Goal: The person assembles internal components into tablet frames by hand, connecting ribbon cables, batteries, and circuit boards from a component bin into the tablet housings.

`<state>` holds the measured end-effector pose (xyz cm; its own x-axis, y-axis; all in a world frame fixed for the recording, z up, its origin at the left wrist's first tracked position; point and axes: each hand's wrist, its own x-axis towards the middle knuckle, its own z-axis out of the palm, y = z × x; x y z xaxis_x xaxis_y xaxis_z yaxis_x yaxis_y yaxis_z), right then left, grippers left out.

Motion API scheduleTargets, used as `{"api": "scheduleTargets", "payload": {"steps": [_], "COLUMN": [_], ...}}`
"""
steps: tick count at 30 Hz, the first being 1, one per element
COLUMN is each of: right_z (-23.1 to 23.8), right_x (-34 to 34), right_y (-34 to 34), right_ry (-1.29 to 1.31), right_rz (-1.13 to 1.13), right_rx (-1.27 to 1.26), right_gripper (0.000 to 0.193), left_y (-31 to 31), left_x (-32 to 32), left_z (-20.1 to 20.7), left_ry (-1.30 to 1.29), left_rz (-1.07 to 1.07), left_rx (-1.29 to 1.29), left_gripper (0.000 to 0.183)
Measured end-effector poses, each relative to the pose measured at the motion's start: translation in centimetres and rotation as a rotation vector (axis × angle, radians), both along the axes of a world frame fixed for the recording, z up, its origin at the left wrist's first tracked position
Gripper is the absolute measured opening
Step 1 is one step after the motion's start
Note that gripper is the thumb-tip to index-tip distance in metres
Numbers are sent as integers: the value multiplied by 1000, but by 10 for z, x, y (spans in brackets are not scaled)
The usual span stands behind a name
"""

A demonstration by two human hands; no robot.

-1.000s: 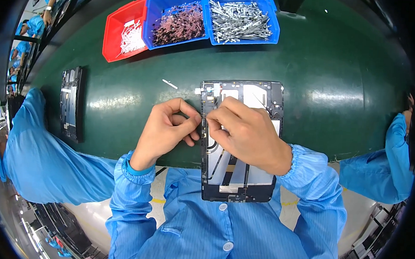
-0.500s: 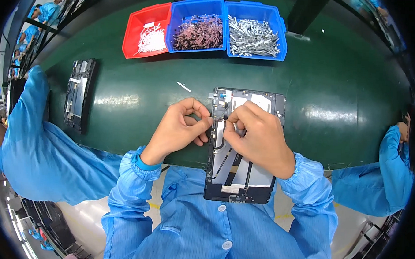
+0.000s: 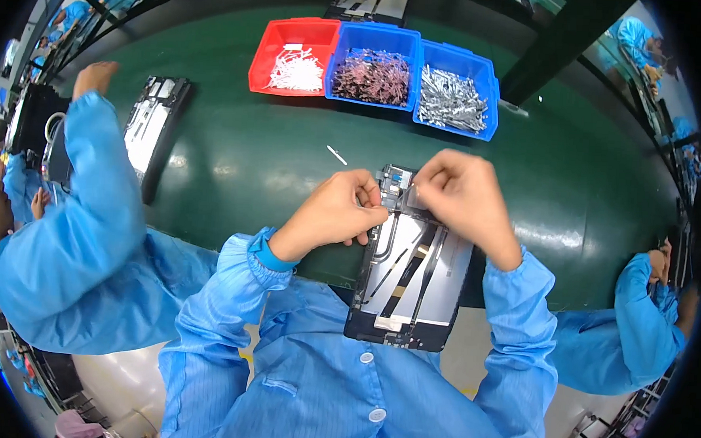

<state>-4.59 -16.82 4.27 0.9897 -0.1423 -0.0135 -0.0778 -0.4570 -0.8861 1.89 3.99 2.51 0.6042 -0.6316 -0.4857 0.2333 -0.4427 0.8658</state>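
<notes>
An opened tablet-like device [image 3: 434, 283] lies at the table's front edge, its back off, with black cables and silvery panels inside. My left hand [image 3: 337, 210] is closed in a pinch at its upper left edge; whatever sits between the fingertips is too small to name. Over the device's top end, my right hand [image 3: 467, 195] is slightly blurred, thumb and forefinger pressed together. A greyish see-through patch shows beneath those fingertips, perhaps a film, but I cannot make it out. Just beyond my left hand, a small white strip [image 3: 336, 155] lies on the green table [image 3: 250, 174].
Three joined bins stand at the back: a red bin [image 3: 262, 59] with white strips, a blue bin [image 3: 376, 33] with pinkish-brown pieces, another blue bin [image 3: 489, 107] with silvery strips. A second opened device [image 3: 151, 121] lies left, beside a co-worker's sleeve [image 3: 104, 158]. A dark post [image 3: 565, 52] rises behind.
My right hand has lifted away up and to the right, uncovering more of the device. My left hand stays at the device's edge. The view has shifted, and the co-worker's left-side arm has moved.
</notes>
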Motion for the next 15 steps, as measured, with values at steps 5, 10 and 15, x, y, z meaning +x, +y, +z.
{"api": "scheduleTargets", "payload": {"steps": [5, 10, 15], "right_z": [-2, -15, -16], "right_x": [4, -4, -4], "right_y": [-31, -30, -29], "right_ry": [-189, -158, -152], "right_rz": [-216, -218, -204], "right_rx": [73, 246, 263], "right_gripper": [11, 10, 10], "left_y": [22, 41, 39], "left_x": [3, 30, 42], "left_z": [-6, -19, -19], "left_ry": [-289, -1569, -1714], "left_rz": [87, 67, -262], "left_rx": [-105, 271, 448], "left_gripper": [17, 19, 16]}}
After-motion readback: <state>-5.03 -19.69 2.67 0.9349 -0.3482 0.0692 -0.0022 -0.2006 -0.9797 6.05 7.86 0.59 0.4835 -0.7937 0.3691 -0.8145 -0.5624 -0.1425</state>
